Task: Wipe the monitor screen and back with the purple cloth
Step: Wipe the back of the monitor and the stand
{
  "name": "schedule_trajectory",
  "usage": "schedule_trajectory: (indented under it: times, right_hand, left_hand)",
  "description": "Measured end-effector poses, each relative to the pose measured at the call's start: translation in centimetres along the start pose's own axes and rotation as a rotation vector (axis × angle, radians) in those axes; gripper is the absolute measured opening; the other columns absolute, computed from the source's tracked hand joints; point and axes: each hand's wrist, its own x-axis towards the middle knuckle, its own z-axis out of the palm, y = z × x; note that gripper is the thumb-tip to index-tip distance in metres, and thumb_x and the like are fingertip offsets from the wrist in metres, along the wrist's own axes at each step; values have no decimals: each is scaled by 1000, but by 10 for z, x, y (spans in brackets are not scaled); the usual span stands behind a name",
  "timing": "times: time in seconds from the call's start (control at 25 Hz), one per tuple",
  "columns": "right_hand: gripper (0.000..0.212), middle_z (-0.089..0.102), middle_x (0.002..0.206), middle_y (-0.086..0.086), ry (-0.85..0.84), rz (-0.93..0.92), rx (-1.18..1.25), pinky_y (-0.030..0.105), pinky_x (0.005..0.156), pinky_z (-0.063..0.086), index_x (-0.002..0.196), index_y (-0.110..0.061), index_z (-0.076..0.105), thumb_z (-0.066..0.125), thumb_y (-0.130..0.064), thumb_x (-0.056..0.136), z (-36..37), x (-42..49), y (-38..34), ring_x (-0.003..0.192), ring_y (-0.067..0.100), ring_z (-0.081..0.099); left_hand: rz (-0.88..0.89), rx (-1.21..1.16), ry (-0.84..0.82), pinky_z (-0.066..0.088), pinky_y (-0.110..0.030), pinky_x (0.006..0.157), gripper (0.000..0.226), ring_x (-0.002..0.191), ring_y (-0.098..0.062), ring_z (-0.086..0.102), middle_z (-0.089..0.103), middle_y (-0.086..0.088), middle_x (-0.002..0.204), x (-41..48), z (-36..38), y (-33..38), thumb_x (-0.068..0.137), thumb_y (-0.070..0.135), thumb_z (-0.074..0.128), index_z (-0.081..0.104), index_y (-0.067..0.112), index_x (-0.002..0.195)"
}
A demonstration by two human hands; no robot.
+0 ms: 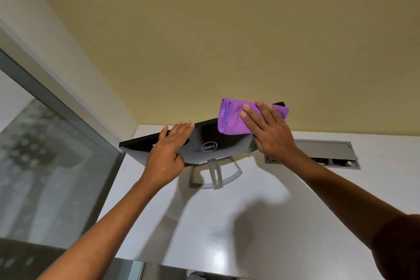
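While my right hand lies flat, fingers spread on the purple cloth at the monitor back's top edge, and my left hand curls over that edge, I judge hard pressing could tip it on its stand.

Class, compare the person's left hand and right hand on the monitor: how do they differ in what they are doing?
The left hand is bare, its fingers hooked over the black Dell monitor's top edge; the right hand lies flat, pressing the folded purple cloth. The left sits lower than the right. Both rest on the monitor's back.
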Motion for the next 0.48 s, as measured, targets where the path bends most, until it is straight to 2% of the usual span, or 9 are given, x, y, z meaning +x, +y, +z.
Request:
schedule_trajectory:
  times: [0.12, 0.24, 0.48]
  right_hand:
    - [86, 26, 174, 16, 39, 242, 104, 65, 128, 24, 165, -4, 32, 64, 3, 86, 8, -8, -18, 161, 47, 19]
    - [89, 17, 176, 19, 68, 466, 258, 68, 128, 20, 169, -5, 15, 56, 6, 91, 16, -8, -39, 162, 48, 11]
    - [82, 2, 179, 13, 214, 948, 563, 62, 130, 22, 169, -2, 9, 45, 9, 96, 23, 9, -81, 166, 36, 1]
  left_hand:
    - [-4, -1, -21, 5, -43, 137, 102, 165, -8, 17, 32, 8, 174, -1, -2, 1, 68, -4, 33, 38, 24, 166]
    - [-14, -15, -28, 4, -40, 137, 104, 165, -8, 17, 32, 10, 174, -1, -3, 4, 66, -4, 33, 39, 26, 166]
    - [-12, -3, -35, 6, -42, 137, 99, 165, -11, 19, 33, 8, 174, -1, -4, 6, 70, 1, 36, 39, 24, 165]
